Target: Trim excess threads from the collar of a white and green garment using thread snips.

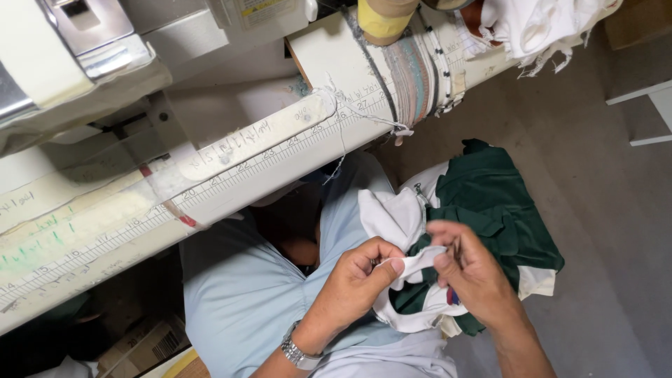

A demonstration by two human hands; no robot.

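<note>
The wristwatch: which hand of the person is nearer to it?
Left. The wristwatch sits on the wrist just below the left hand. The right hand is farther off to the side, pinching the white fabric strip.

A cardboard box [143,346] sits at seven o'clock, low in the view under the tabletop edge. It is brown and flat-sided, with a small white barcode label [166,344] on its upper face. At twelve o'clock, on the pale machine housing at the top edge, there is a rectangular sticker [257,10], white with a yellow band and dark print, partly cut off by the frame. No screens or signs show.
</note>
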